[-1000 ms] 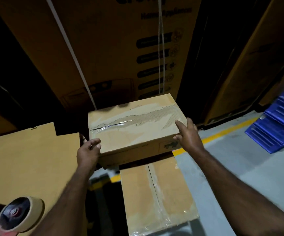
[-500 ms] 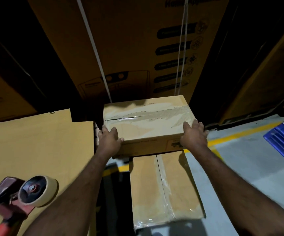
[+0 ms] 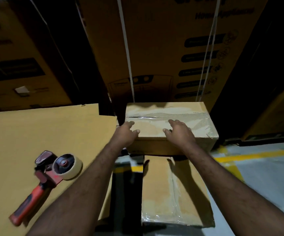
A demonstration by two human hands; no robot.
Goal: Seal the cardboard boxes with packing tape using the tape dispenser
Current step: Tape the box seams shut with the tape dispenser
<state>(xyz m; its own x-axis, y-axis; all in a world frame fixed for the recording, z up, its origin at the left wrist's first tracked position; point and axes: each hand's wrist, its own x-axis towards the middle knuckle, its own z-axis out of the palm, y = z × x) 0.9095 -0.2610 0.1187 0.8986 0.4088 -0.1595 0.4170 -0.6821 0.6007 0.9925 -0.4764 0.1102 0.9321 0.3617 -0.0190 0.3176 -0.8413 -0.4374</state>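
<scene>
A small cardboard box [image 3: 199,126] with torn old tape along its top seam stands ahead of me, its near end resting on a lower taped box [image 3: 158,189]. My left hand [image 3: 126,133] lies at the box's near left corner with the fingers spread on top. My right hand [image 3: 180,133] rests flat on the middle of the top, fingers straight. The tape dispenser [image 3: 52,174], red-handled with a beige tape roll, lies untouched on a big carton [image 3: 35,133] at my left.
Tall printed cartons [image 3: 155,48] with white straps rise right behind the small box. More tall cartons [image 3: 18,57] stand at the left. Grey floor with a yellow line [image 3: 257,155] opens to the right. A dark gap [image 3: 124,193] runs between the big carton and the lower box.
My right hand slid from the box's right side to the middle of its top. My left hand stayed at the near left corner. The box sits squarer to me, and the view tilted down.
</scene>
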